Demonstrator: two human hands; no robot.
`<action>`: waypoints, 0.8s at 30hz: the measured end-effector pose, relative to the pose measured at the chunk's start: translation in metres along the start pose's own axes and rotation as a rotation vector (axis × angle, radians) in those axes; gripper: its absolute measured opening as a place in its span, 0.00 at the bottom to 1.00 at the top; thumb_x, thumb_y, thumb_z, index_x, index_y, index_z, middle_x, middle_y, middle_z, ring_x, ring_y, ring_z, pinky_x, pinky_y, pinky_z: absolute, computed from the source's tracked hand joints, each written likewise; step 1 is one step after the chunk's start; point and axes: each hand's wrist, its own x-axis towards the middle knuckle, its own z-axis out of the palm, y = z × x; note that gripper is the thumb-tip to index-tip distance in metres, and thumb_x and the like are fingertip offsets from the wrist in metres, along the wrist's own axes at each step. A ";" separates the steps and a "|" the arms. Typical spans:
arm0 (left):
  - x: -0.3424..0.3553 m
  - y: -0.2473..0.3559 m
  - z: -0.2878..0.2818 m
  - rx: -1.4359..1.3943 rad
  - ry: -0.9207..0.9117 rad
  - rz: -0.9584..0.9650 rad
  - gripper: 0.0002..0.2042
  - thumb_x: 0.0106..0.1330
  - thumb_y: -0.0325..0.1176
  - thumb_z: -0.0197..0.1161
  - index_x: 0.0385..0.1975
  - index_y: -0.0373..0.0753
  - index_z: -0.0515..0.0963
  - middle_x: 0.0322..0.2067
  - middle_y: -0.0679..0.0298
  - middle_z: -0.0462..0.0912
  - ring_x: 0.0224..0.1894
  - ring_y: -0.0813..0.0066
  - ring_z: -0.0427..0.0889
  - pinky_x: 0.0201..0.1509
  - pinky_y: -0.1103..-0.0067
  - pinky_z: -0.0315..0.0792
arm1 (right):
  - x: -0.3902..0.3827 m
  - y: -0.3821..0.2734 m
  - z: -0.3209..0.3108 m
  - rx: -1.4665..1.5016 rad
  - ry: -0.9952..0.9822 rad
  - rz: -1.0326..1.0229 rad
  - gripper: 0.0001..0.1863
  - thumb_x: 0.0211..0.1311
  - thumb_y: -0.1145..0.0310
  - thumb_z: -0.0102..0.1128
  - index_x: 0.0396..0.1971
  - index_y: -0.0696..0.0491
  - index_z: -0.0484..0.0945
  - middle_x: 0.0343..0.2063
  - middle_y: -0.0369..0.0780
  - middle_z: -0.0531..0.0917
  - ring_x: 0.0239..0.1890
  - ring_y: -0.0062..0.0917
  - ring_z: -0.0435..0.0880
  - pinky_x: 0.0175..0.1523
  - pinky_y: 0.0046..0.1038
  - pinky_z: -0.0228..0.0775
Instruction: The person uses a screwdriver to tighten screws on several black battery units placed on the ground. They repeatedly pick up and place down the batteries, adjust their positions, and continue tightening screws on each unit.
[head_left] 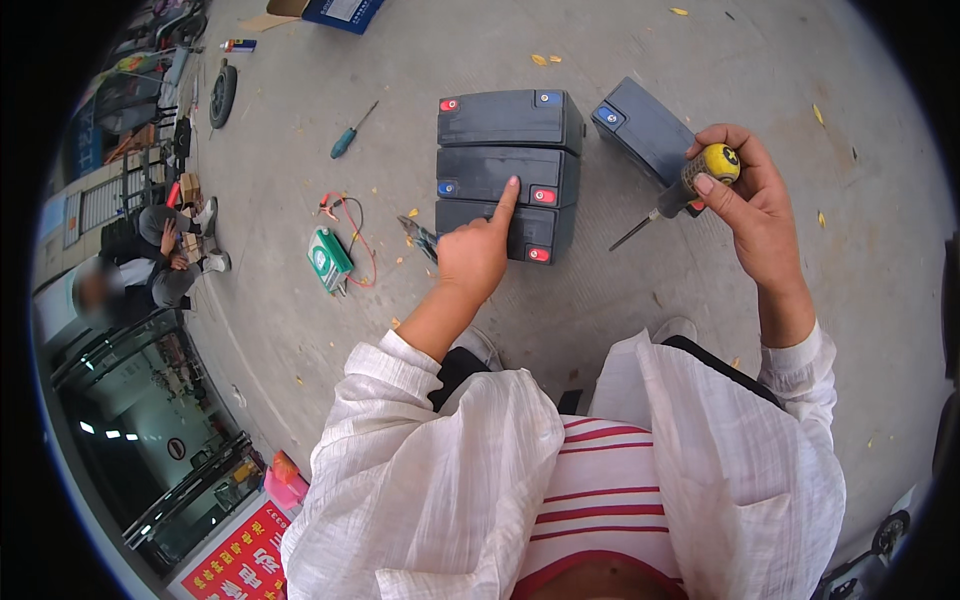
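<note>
Three dark grey batteries (505, 160) lie side by side on the concrete ground, each with a red and a blue terminal cap. My left hand (474, 252) points with its index finger at the middle battery, fingertip touching its top beside the red cap. The other fingers are curled in. A fourth grey battery (640, 128) lies tilted to the right of the row. My right hand (752, 205) grips a screwdriver (683, 193) with a yellow and black handle, its shaft pointing down-left above the ground.
A small green meter (329, 260) with red leads lies left of the batteries, pliers (418, 237) beside my left hand. A teal screwdriver (350, 133) lies farther back, and a wheel (222, 95). A person (165, 255) crouches at the far left.
</note>
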 end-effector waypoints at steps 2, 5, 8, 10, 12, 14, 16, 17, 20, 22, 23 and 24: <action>-0.004 -0.035 0.008 0.042 -0.070 -0.115 0.39 0.59 0.27 0.55 0.73 0.56 0.50 0.21 0.61 0.81 0.22 0.64 0.83 0.25 0.68 0.75 | -0.002 0.004 -0.004 -0.019 0.012 0.025 0.19 0.61 0.70 0.63 0.51 0.54 0.72 0.43 0.36 0.74 0.43 0.19 0.73 0.45 0.21 0.70; -0.006 -0.093 0.015 0.099 -0.257 -0.359 0.38 0.61 0.27 0.54 0.73 0.56 0.49 0.23 0.60 0.83 0.24 0.62 0.84 0.26 0.67 0.75 | -0.002 0.005 -0.005 -0.079 0.019 0.021 0.18 0.61 0.70 0.63 0.51 0.54 0.72 0.43 0.36 0.74 0.43 0.19 0.73 0.45 0.21 0.70; -0.006 -0.094 0.012 0.058 -0.196 -0.332 0.38 0.61 0.28 0.54 0.73 0.55 0.49 0.23 0.60 0.83 0.24 0.62 0.84 0.26 0.67 0.75 | 0.001 0.002 -0.001 -0.042 0.004 -0.009 0.18 0.61 0.70 0.63 0.50 0.53 0.72 0.43 0.36 0.74 0.43 0.19 0.73 0.45 0.21 0.70; -0.008 -0.069 0.004 0.020 -0.139 -0.245 0.37 0.61 0.28 0.54 0.72 0.55 0.50 0.22 0.60 0.83 0.23 0.62 0.84 0.26 0.67 0.74 | 0.001 0.000 0.002 -0.006 -0.013 -0.012 0.18 0.61 0.70 0.63 0.50 0.53 0.72 0.43 0.36 0.74 0.43 0.19 0.73 0.46 0.21 0.69; -0.005 -0.044 -0.003 -0.007 -0.121 -0.187 0.37 0.61 0.29 0.54 0.72 0.55 0.52 0.22 0.60 0.83 0.23 0.62 0.83 0.25 0.67 0.74 | 0.000 -0.002 0.002 -0.008 -0.022 -0.013 0.18 0.61 0.70 0.62 0.50 0.53 0.72 0.43 0.36 0.74 0.44 0.19 0.73 0.46 0.21 0.69; -0.001 -0.041 0.003 -0.044 -0.084 -0.211 0.35 0.60 0.28 0.55 0.71 0.51 0.54 0.22 0.60 0.82 0.22 0.62 0.83 0.25 0.67 0.74 | -0.001 0.000 0.000 -0.032 -0.019 -0.015 0.18 0.61 0.71 0.62 0.50 0.53 0.72 0.43 0.36 0.74 0.44 0.20 0.73 0.47 0.21 0.69; 0.001 -0.043 0.005 -0.088 -0.075 -0.218 0.34 0.61 0.28 0.55 0.70 0.46 0.55 0.23 0.59 0.83 0.24 0.61 0.84 0.26 0.67 0.75 | -0.001 0.003 -0.001 -0.039 -0.013 0.010 0.18 0.61 0.71 0.62 0.50 0.54 0.72 0.43 0.36 0.74 0.44 0.20 0.73 0.47 0.21 0.69; 0.004 -0.038 0.003 -0.102 -0.106 -0.245 0.33 0.61 0.29 0.55 0.70 0.41 0.55 0.24 0.58 0.84 0.25 0.60 0.84 0.28 0.68 0.76 | -0.001 0.003 -0.001 -0.033 -0.011 0.035 0.18 0.61 0.71 0.62 0.50 0.54 0.72 0.43 0.36 0.74 0.44 0.20 0.73 0.47 0.21 0.69; 0.021 -0.012 -0.011 -0.119 -0.176 -0.348 0.31 0.62 0.30 0.54 0.67 0.30 0.57 0.30 0.54 0.86 0.30 0.58 0.86 0.32 0.68 0.78 | 0.000 0.003 0.000 -0.038 -0.012 0.020 0.18 0.61 0.71 0.62 0.50 0.54 0.72 0.43 0.37 0.74 0.44 0.20 0.73 0.48 0.22 0.69; 0.034 0.001 -0.018 -0.103 -0.215 -0.430 0.29 0.64 0.30 0.53 0.65 0.26 0.60 0.34 0.52 0.86 0.35 0.56 0.87 0.37 0.67 0.79 | 0.000 0.003 0.003 -0.044 -0.017 -0.005 0.18 0.61 0.71 0.62 0.51 0.54 0.72 0.43 0.37 0.74 0.44 0.20 0.73 0.48 0.22 0.69; 0.039 0.004 -0.026 -0.119 -0.258 -0.438 0.28 0.63 0.29 0.53 0.63 0.23 0.61 0.38 0.49 0.85 0.38 0.57 0.87 0.41 0.69 0.79 | 0.000 0.001 0.004 -0.042 -0.022 -0.013 0.18 0.61 0.71 0.62 0.51 0.54 0.72 0.43 0.37 0.74 0.44 0.20 0.73 0.48 0.22 0.69; 0.043 0.004 -0.027 -0.095 -0.283 -0.412 0.29 0.63 0.29 0.54 0.62 0.20 0.59 0.38 0.48 0.85 0.39 0.57 0.87 0.42 0.69 0.79 | 0.000 0.000 0.004 -0.041 -0.027 -0.021 0.18 0.61 0.71 0.62 0.51 0.55 0.72 0.43 0.37 0.74 0.44 0.20 0.73 0.48 0.22 0.69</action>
